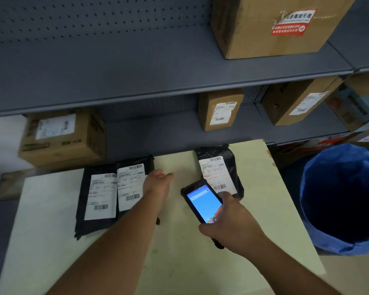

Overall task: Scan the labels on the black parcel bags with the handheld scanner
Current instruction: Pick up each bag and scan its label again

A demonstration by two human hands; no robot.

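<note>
Three black parcel bags on the pale table (51,241), each with one white label. At centre left, two lying side by side and touching: the left bag (82,211) with its label (101,196), and the middle bag (134,162) with its label (130,186), overlapping the left one's edge. Well apart from these, at centre right, the right bag (233,160) with its label (216,173).

Four brown cardboard boxes on the grey shelves (136,67) behind — one at middle left (62,137), one small in the middle (219,109), one further right (296,101), one large at upper right (275,24). One blue bin (341,199) at the right edge of the frame, beside the table.

Left hand (157,182) stretched forward between the middle and right bags, fingers loosely spread and holding nothing, lying over the right edge of the middle bag; contact with it hard to tell, slightly blurred.

Right hand (230,222) wrapped around one handheld scanner (202,201) — fingers closed on its lower end, thumb near the lit blue screen, the top end pointed at the lower part of the right bag's label.
</note>
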